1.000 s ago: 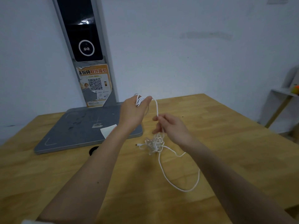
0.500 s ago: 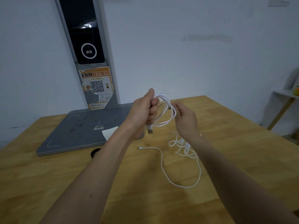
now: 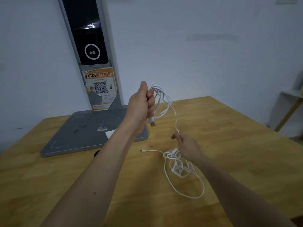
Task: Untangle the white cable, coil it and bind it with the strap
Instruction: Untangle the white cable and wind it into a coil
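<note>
My left hand [image 3: 142, 104] is raised above the table and closed around several loops of the white cable [image 3: 165, 102]; the cable's USB plug [image 3: 152, 122] hangs below the fist. From the loops one strand runs down to my right hand [image 3: 186, 145], which pinches it low over the wooden table [image 3: 229, 145]. Under that hand the remaining cable lies in a tangled heap [image 3: 176, 161], with a wide loop trailing toward me and the small connector end [image 3: 142, 150] lying to the left. I see no strap.
A grey flat base [image 3: 78, 136] with a tall pillar [image 3: 91, 46] bearing a QR-code poster stands at the table's back left. A small white paper [image 3: 110, 133] lies on the base. A dark hole [image 3: 97, 153] sits in the table by the base. A shelf [image 3: 291, 99] is at far right.
My right hand dropped from beside the left hand down toward the table, sliding along the strand. The left hand stayed raised with its loops.
</note>
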